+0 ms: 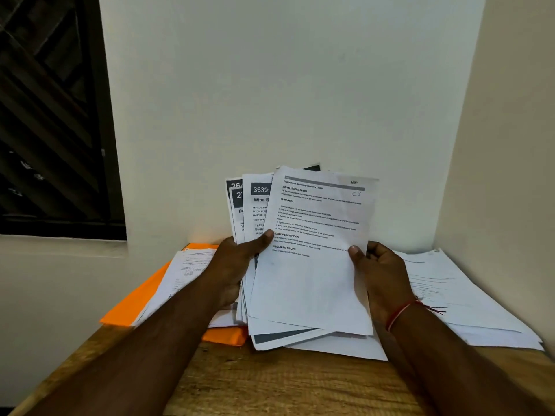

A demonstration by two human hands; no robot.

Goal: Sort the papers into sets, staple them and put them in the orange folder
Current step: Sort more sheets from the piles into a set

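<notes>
**Sorting stage only: nothing stapled, nothing filed**

You held a fanned stack of papers (312, 295) upright at 12 o'clock, both hands grasping it. Your left hand (237, 265) gripped the left edge, thumb laid across the sheets. Your right hand (381, 274) pinched the right edge of the front sheet (318, 223), thumb on top. The front sheet was a plain text page with bold headings. Sheets with dark number headers stuck out behind it at 11 o'clock, and "3639" was readable.

Progress, as a judgement: early. You were going through the pages, and no finished set showed. No staple was visible on any sheet and no stapler was in view.

The orange folder (135, 307) lay flat at 9 o'clock, partly under loose sheets (186, 271) and partly behind your left arm. I couldn't tell whether it was open or held anything. An untidy, overlapping spread of papers (450, 295) lay at 3 o'clock, and more sheets lay flat beneath the held stack. Left to do: finish grouping, staple each set, file them in the folder.

The tabletop (270, 385) was wood-grain and sat in a corner. Pale walls (270, 85) stood at 12 and 3 o'clock. A dark window (45, 115) with slanted slats was at 10 o'clock, with a pale ledge below it. The light was dim. A red thread (402, 310) circled your right wrist.
</notes>
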